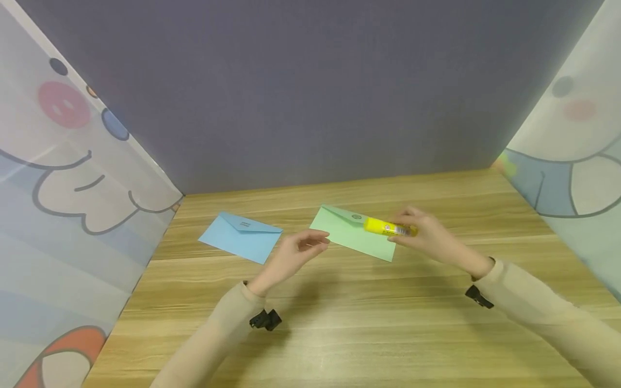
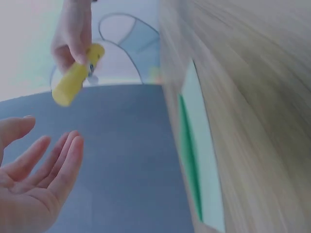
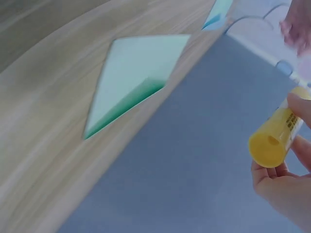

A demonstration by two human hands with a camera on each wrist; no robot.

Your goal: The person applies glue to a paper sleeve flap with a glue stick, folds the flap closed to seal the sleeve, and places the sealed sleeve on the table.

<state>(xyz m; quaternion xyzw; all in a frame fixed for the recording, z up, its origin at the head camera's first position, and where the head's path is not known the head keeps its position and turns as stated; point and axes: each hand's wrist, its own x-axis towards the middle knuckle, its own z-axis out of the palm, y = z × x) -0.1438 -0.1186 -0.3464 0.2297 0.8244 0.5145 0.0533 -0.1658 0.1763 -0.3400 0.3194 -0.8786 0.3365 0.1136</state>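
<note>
Yellow cylindrical glue stick [image 1: 377, 226], pinched in the right hand [image 1: 426, 234], is held above the pale-brown wood-grain worktop [image 1: 364, 334] near the mint-green rectangular paper envelope [image 1: 353, 236], while the left hand [image 1: 292, 252], its fingers [image 2: 68, 162] relaxed and free, hovers near the sky-blue rectangular paper envelope [image 1: 242, 243].
</note>
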